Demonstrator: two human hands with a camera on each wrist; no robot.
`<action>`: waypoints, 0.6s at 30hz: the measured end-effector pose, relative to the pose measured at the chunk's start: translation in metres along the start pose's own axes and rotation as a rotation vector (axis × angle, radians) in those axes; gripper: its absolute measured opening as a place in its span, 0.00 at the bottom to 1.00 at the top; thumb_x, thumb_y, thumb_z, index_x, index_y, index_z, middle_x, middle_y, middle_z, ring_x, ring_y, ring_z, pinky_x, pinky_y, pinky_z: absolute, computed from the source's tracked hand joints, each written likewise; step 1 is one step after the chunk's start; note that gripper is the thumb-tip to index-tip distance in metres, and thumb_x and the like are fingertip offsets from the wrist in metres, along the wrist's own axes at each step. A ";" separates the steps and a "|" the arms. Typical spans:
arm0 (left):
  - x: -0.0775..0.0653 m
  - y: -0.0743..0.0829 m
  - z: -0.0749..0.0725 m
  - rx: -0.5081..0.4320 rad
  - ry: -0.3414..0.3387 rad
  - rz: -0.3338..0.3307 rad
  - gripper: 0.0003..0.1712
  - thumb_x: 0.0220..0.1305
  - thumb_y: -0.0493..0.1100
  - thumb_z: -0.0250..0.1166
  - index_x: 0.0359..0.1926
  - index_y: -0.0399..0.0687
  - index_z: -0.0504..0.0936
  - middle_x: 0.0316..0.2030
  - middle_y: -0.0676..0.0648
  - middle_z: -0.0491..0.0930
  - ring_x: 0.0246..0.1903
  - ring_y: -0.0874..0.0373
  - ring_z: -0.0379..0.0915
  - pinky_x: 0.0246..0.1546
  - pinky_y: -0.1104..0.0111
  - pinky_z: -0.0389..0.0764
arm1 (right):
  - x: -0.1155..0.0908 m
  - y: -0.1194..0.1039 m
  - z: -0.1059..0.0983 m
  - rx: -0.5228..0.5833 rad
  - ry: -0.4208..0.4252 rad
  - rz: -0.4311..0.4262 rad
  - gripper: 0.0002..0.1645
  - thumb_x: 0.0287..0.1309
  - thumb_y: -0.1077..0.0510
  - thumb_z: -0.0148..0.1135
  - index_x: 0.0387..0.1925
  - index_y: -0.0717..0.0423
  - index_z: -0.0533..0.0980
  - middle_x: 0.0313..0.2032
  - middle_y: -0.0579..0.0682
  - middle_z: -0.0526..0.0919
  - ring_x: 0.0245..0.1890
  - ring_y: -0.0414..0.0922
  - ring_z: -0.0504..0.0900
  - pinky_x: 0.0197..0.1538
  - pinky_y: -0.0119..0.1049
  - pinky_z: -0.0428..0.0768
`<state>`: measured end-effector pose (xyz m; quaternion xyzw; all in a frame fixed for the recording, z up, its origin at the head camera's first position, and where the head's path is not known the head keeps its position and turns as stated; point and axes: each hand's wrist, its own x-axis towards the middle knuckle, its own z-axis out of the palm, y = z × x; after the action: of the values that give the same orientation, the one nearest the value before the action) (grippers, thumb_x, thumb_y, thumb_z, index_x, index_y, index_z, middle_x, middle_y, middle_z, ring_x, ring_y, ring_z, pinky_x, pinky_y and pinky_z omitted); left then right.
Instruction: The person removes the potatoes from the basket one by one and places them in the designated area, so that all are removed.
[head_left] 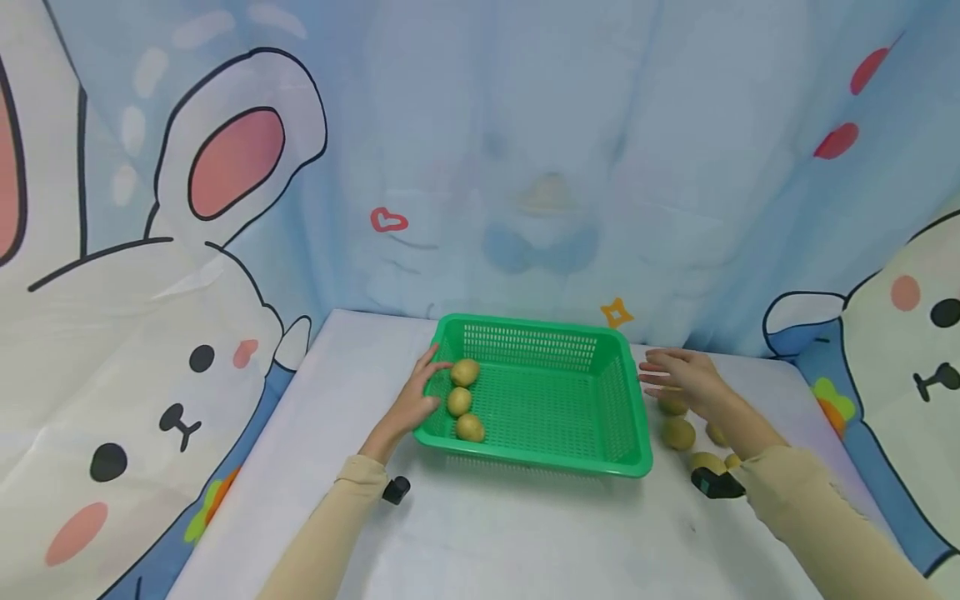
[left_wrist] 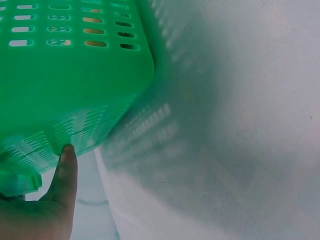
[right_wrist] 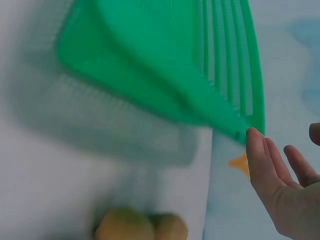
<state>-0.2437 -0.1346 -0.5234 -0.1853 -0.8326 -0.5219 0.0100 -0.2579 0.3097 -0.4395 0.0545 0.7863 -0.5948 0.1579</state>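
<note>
Far left: printed rabbit on the backdrop cloth (head_left: 172, 392); white counter (head_left: 480, 533) begins beside it.

Left hand (head_left: 412, 404) at the basket's left end, thumb and fingers pinching the rim, index finger reaching over it by the rearmost potato; contact with that potato unclear. Left wrist view puts one digit against the outer wall.

Green basket (head_left: 532, 400) mid-counter, slotted sides, shadow spread on the cloth beneath it. Seems tipped or partly raised; cannot tell if every side is off the counter. Three potatoes (head_left: 459, 402) inside, lined up along the left wall; rest of its floor bare.

Right hand (head_left: 690, 379) by the basket's far right corner, fingers extended and spread, gripping nothing. Fingertips overlap the rim corner in the right wrist view; head view shows them just beside it. Touch not certain.

Far right: several loose potatoes (head_left: 678, 433) on the counter, below and beside the right hand, some hidden by the arm.

Step in hand, by my reading: positioning the basket. Next move calls for a level, steady basket, so the three don't roll, and a right hand clear of the rim before any reach for loose ones.
</note>
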 end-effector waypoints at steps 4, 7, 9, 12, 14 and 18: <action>0.000 -0.001 0.002 -0.002 0.009 0.007 0.39 0.44 0.24 0.50 0.65 0.33 0.70 0.78 0.42 0.42 0.75 0.40 0.35 0.66 0.38 0.53 | 0.006 -0.014 0.027 0.021 -0.067 -0.041 0.39 0.75 0.49 0.44 0.74 0.70 0.49 0.68 0.74 0.59 0.64 0.60 0.71 0.57 0.45 0.77; 0.000 0.000 0.005 -0.014 0.010 0.012 0.40 0.43 0.23 0.51 0.64 0.33 0.70 0.77 0.41 0.42 0.75 0.40 0.35 0.66 0.37 0.51 | 0.012 -0.021 0.047 0.026 -0.106 -0.044 0.39 0.75 0.50 0.44 0.74 0.69 0.48 0.69 0.73 0.58 0.68 0.65 0.63 0.59 0.46 0.76; -0.003 0.008 0.005 -0.021 0.012 0.011 0.40 0.42 0.23 0.51 0.64 0.32 0.71 0.77 0.40 0.43 0.75 0.39 0.35 0.66 0.36 0.51 | 0.018 -0.024 0.060 0.032 -0.124 -0.034 0.38 0.76 0.50 0.44 0.75 0.69 0.48 0.69 0.73 0.58 0.68 0.66 0.62 0.60 0.49 0.74; -0.005 0.019 0.006 -0.031 0.026 0.004 0.39 0.43 0.22 0.50 0.63 0.28 0.70 0.76 0.36 0.43 0.75 0.37 0.35 0.66 0.36 0.50 | 0.027 -0.030 0.081 0.042 -0.153 -0.021 0.36 0.76 0.52 0.43 0.74 0.69 0.49 0.69 0.73 0.59 0.68 0.66 0.63 0.62 0.51 0.73; -0.007 0.021 0.006 -0.025 0.036 0.008 0.38 0.43 0.22 0.49 0.63 0.28 0.70 0.76 0.35 0.44 0.75 0.36 0.36 0.66 0.35 0.50 | 0.034 -0.033 0.095 0.051 -0.172 -0.020 0.35 0.76 0.54 0.43 0.74 0.69 0.50 0.69 0.73 0.59 0.67 0.66 0.63 0.62 0.52 0.72; -0.002 0.007 0.003 -0.018 0.054 0.010 0.39 0.42 0.22 0.50 0.63 0.29 0.71 0.77 0.38 0.44 0.75 0.38 0.36 0.65 0.35 0.50 | 0.049 -0.036 0.127 0.085 -0.207 -0.023 0.34 0.75 0.55 0.44 0.73 0.69 0.52 0.68 0.72 0.61 0.66 0.66 0.65 0.61 0.51 0.74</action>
<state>-0.2387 -0.1298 -0.5190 -0.1753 -0.8263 -0.5342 0.0333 -0.2908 0.1735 -0.4527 -0.0095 0.7405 -0.6318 0.2291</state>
